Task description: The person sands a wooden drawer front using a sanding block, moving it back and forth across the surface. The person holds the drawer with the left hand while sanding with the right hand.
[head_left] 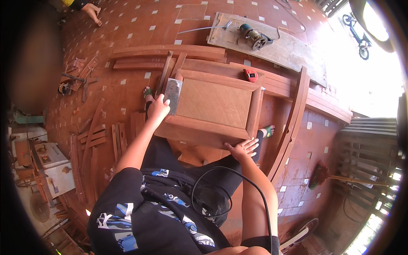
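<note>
Red tiled floor [127,25] w/ 1 framed wood panel [214,104]. L hand [158,108] clamps 1 sanding block [172,90] on panel's near-left corner. R hand [242,148] lies flat, fingers spread, on near rail.

other person [90,9]: top-left, cut off by edge, only a hand + bit of sleeve shows
black cord [238,187]: runs off bottom edge, end hidden
stuff by doorway [374,85]: blown out by sun, can't tell
left side [34,63]: blurred blob, can't tell

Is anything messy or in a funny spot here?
Yes, a bit. Loose wood strips lie scattered at odd angles on the tiled floor left of the person. A red tape measure sits on a board right behind the wooden panel. A black cable loops across the person's lap.
</note>
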### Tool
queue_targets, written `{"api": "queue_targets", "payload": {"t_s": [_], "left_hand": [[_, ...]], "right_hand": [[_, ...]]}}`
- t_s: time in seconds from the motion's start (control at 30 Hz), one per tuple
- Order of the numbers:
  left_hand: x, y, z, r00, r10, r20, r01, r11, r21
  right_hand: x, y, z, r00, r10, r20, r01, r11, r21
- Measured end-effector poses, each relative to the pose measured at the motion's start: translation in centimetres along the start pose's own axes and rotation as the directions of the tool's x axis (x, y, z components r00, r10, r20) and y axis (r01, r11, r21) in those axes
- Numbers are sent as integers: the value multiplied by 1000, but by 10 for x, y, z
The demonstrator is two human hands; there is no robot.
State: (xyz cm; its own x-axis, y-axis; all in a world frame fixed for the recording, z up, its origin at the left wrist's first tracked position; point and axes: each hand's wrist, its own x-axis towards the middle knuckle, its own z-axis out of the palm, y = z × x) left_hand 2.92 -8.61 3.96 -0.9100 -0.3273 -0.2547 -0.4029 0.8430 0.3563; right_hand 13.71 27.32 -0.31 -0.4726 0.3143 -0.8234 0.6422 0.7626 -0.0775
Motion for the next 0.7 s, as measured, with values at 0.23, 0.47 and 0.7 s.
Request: {"api": "queue_targets", "payload": {"t_s": [0.23, 0.47, 0.7], "left_hand": [[15, -26, 10, 982, -25, 185, 100, 909, -405], [13, 10, -6, 954, 0, 299, 70, 973, -221], [-17, 65, 26, 955, 69, 289, 20, 956, -292]], "right_hand": [[-4, -4, -4, 1000, 5, 22, -5, 1000, -9], [7, 0, 5, 1000, 10, -9, -10, 1000, -19], [4, -1, 2, 1000, 7, 8, -6, 999, -36]]}}
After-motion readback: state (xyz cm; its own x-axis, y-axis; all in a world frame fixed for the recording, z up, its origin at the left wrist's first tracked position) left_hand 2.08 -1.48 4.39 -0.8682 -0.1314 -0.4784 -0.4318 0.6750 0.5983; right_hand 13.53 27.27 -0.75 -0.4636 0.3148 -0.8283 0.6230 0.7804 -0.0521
